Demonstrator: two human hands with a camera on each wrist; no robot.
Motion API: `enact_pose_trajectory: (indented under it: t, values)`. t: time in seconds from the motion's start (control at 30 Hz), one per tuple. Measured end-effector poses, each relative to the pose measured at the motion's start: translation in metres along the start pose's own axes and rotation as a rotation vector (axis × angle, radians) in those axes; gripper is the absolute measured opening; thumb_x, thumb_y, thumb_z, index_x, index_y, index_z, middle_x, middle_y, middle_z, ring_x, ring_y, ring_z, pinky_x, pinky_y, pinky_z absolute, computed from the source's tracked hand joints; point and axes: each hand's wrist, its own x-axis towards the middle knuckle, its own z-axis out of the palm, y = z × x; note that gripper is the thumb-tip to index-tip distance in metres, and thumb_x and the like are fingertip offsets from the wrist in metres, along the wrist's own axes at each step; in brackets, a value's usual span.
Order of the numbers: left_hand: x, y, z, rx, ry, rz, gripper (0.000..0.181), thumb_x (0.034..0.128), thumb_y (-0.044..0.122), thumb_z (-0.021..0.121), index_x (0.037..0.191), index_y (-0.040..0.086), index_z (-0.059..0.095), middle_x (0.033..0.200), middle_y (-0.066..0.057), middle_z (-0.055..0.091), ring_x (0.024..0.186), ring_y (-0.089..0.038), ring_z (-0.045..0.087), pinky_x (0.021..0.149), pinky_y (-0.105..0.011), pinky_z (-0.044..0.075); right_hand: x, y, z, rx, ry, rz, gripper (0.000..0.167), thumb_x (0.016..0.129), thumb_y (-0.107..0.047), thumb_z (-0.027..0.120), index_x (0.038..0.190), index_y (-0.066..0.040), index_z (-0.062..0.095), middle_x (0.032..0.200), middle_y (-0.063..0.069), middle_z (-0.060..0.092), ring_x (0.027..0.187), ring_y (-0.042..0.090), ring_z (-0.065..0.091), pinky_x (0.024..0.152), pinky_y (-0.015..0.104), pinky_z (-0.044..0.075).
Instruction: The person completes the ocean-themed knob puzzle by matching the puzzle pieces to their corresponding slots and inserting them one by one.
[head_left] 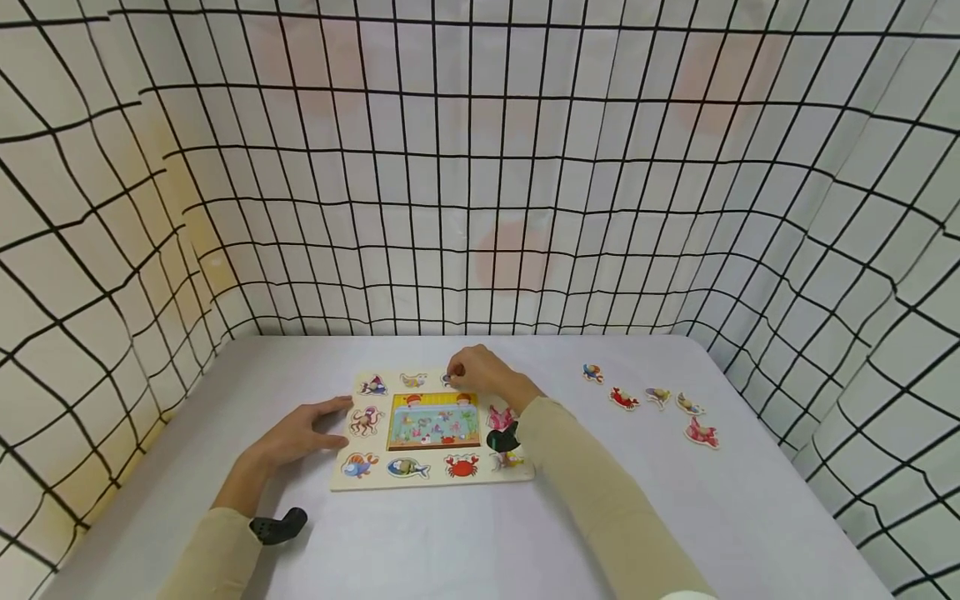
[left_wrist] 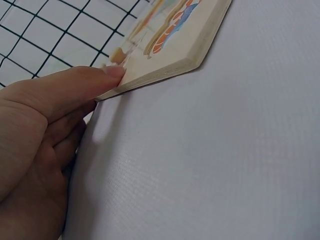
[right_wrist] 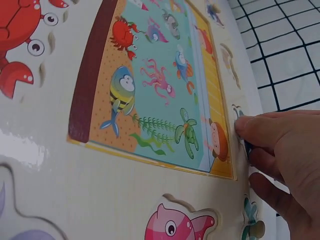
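Observation:
A wooden peg puzzle board (head_left: 375, 481) with sea-animal pieces and a framed aquarium picture (head_left: 433, 421) lies on the table. My left hand (head_left: 296, 435) rests at its left edge. In the left wrist view, the thumb (left_wrist: 95, 80) touches the board's rim. My right hand (head_left: 480, 371) is at the board's upper right and pinches a small puzzle piece (right_wrist: 248, 148); fingers hide most of this dark blue piece. Close to that hand are a pink fish piece (right_wrist: 170, 225) and a green piece with a wooden knob (right_wrist: 250, 227). A red crab piece (head_left: 461, 465) sits along the bottom row.
Several loose puzzle pieces lie to the board's right, among them a red crab (head_left: 623, 398) and a pink piece (head_left: 702, 432). Black netting (head_left: 491, 179) over white walls rises behind the table and along both sides. Each wrist carries a black device (head_left: 279, 527).

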Motion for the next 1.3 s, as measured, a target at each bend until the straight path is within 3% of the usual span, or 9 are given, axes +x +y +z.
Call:
enact_pose_trajectory:
  t: [0.3,0.5,0.93,1.3]
  values:
    - [-0.002,0.006,0.001,0.000,0.003,-0.012,0.077,0.0853,0.025,0.086,0.152,0.008,0.052,0.163,-0.022,0.033,0.152,-0.050,0.016,0.117,-0.072,0.012,-0.012,0.013,-0.012,-0.020,0.029,-0.040,0.020,0.099,-0.022,0.073,0.116,-0.011,0.076,0.107,0.000,0.072,0.097,0.016,0.067,0.087,0.032,0.056]
    - [0.001,0.003,0.002,0.001,0.012,-0.008,0.076,0.0863,0.026,0.085,0.153,0.010,0.051,0.164,-0.020,0.032,0.152,-0.049,0.015,0.117,-0.071,0.012,-0.028,0.022,-0.025,-0.005,0.069,-0.007,0.021,0.098,-0.019,0.074,0.118,-0.011,0.076,0.109,0.000,0.072,0.099,0.016,0.066,0.085,0.032,0.056]
    - [0.000,0.001,0.001,-0.015,0.013,-0.013,0.077,0.0855,0.024,0.086,0.153,0.009,0.052,0.165,-0.020,0.031,0.153,-0.048,0.014,0.118,-0.069,0.010,-0.058,0.050,-0.040,0.022,0.134,0.012,0.021,0.096,-0.016,0.077,0.114,-0.006,0.077,0.099,0.000,0.072,0.090,0.015,0.066,0.080,0.034,0.056]
    - [-0.001,0.000,0.003,-0.024,0.019,-0.017,0.078,0.0843,0.024,0.087,0.152,0.009,0.052,0.164,-0.022,0.031,0.152,-0.050,0.014,0.117,-0.072,0.010,-0.096,0.074,-0.055,0.061,0.217,0.037,0.022,0.094,-0.014,0.076,0.113,-0.002,0.076,0.094,0.000,0.071,0.086,0.018,0.065,0.075,0.035,0.056]
